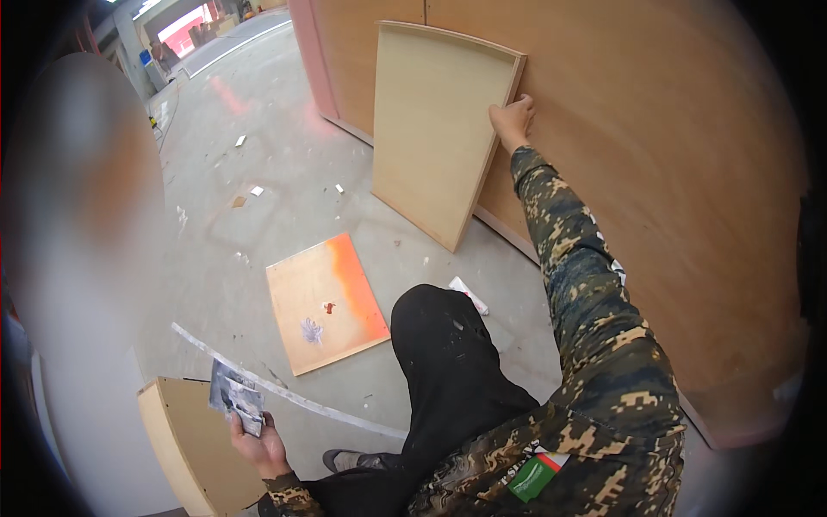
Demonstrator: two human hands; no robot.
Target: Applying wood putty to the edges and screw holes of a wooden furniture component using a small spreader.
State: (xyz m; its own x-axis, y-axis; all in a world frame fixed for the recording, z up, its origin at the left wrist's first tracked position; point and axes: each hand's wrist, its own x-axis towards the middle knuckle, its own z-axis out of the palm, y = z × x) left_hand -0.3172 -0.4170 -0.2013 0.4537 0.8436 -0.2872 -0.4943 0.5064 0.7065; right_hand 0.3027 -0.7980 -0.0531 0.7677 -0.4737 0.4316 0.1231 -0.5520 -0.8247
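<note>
Camouflage sleeves come in from the lower edge, and between them a bent knee in black trousers (448, 345) rises over the concrete floor (258, 172).

Low on the person's left, the left hand (258, 444) holds a folded sheet of grey sandpaper (234, 398). Its fingers are curled around the sheet's lower end, thumb on the near side, so most of the paper sticks up and away above the fingertips. Just beside that hand, on its left, stands a pale board with a raised rim (177, 439), close to the knuckles; whether they touch cannot be told.

Far up the picture, the right hand (512, 121) grips the right edge of a tall pale wooden panel (439, 129). Those fingers are pressed together and wrapped over the edge near the top corner, so the panel hangs to the left of and below them. It stands tilted, its lower corner on the floor, leaning against a large brown plywood wall (655, 172).

On the floor between the two hands lies a flat orange-stained board (326, 302), and a small white scrap (469, 295) lies by the knee.
</note>
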